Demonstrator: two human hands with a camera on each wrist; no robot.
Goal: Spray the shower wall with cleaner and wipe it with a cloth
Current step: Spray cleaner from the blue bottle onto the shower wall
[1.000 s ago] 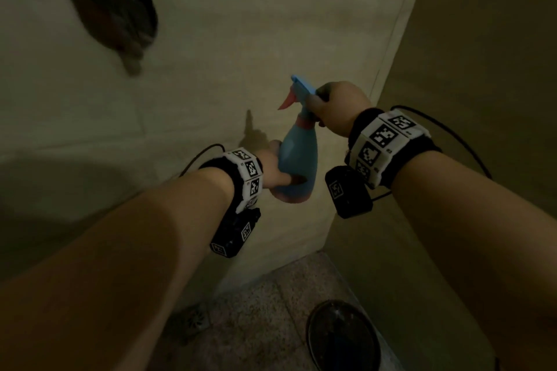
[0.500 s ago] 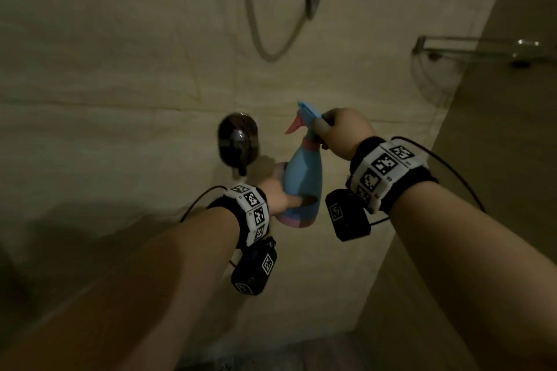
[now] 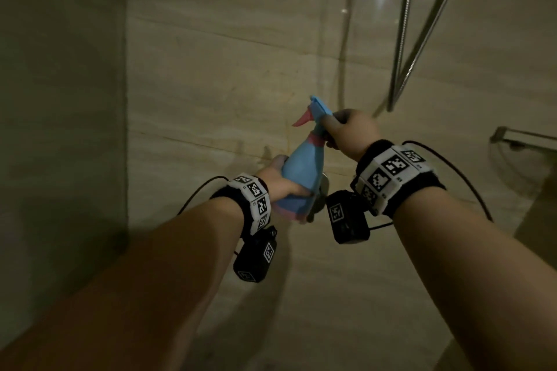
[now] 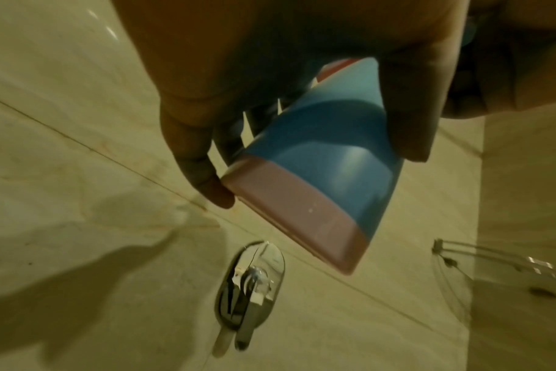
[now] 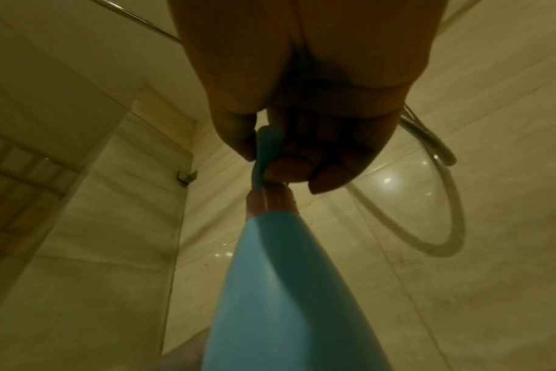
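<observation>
A blue spray bottle (image 3: 303, 173) with a pink base, pink collar and pink trigger is held up in front of the beige shower wall (image 3: 226, 75). My left hand (image 3: 278, 179) grips its lower body, fingers and thumb wrapped around it (image 4: 321, 140). My right hand (image 3: 349, 129) grips the blue spray head at the top, fingers curled on it (image 5: 267, 150). The nozzle points up and left toward the wall. No cloth is in view.
A chrome shower hose and rail (image 3: 404, 39) hang at the upper right. A chrome mixer valve (image 4: 248, 286) sits on the wall just below the bottle. A glass corner shelf (image 3: 524, 141) juts out at the right. A side wall (image 3: 60, 99) closes the left.
The view has swung up and left along the wall; the floor and drain have dropped out of sight. Both hands have kept their grip on the bottle, which has risen with them.
</observation>
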